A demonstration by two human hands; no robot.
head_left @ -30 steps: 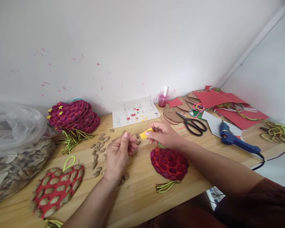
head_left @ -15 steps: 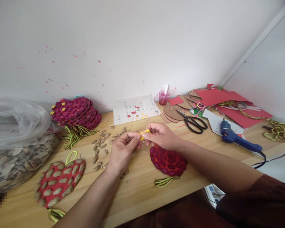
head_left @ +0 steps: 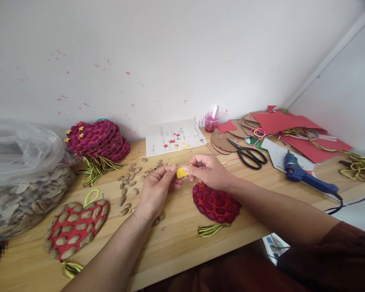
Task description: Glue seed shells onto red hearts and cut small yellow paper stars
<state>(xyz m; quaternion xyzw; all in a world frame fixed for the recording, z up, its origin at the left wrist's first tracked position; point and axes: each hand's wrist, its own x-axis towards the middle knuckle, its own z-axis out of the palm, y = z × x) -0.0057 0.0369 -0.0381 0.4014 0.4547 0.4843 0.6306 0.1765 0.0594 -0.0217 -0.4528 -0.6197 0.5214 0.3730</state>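
A small piece of yellow paper point(head_left: 181, 173) is pinched between both hands above the table. My left hand point(head_left: 157, 187) grips its left edge with thumb and forefinger. On the other edge, the thumb and fingers of my right hand point(head_left: 209, 172) are closed. Just below my right hand lies a red and purple peanut-covered piece point(head_left: 214, 202) with a green and dark yarn tassel; its upper part is hidden by my hand and forearm. Loose peanut shells point(head_left: 130, 177) are scattered beside my left hand.
At left are a heart set with peanut shells point(head_left: 74, 227), a plastic bag of shells point(head_left: 24, 194) and stacked purple pieces point(head_left: 100, 140). Paper with small stars point(head_left: 155, 142) lies by the wall near a cup point(head_left: 211, 123). Scissors point(head_left: 250, 157) and a blue glue gun point(head_left: 307, 176) are at right.
The yellow paper has turned so that more of its flat face shows. My left fingers have shifted slightly left along it. Both hands still hold it.
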